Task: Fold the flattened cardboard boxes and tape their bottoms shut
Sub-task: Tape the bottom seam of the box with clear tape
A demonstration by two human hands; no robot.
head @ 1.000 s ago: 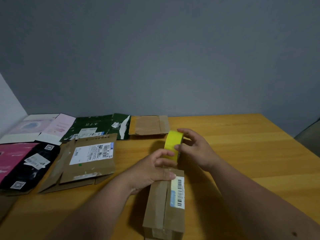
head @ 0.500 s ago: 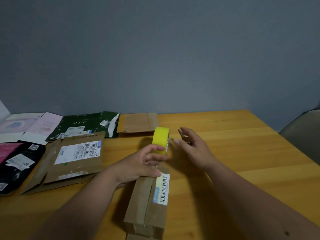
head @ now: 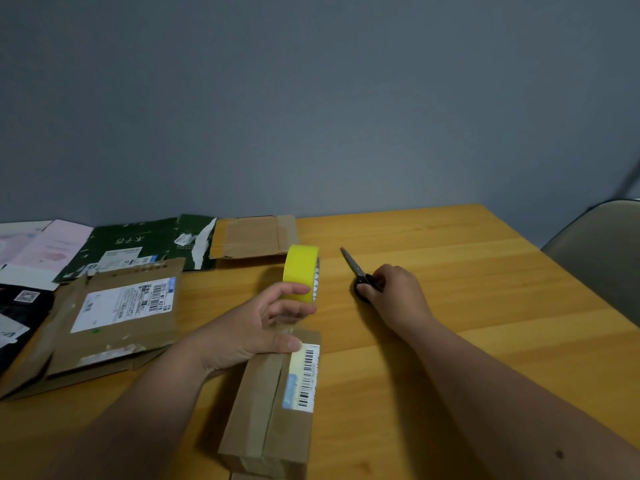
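A folded brown cardboard box (head: 273,407) with a barcode label stands on the wooden table (head: 485,323) in front of me. My left hand (head: 256,327) rests on the box's far end, its thumb pressing the label, while its fingers hold a yellow tape roll (head: 300,271) upright just beyond the box. To the right, my right hand (head: 394,292) grips the dark handles of a pair of scissors (head: 353,266) lying on the table, blades pointing away to the left.
Flattened boxes lie along the left: a brown one with a white shipping label (head: 117,317), a dark green one (head: 138,247), a small brown one (head: 252,235), pink and black ones at the edge. A grey chair (head: 602,244) stands at the right.
My right hand let go of the tape roll, moved right and closed on the scissors. My left hand kept the roll and the box; the view shifted right.
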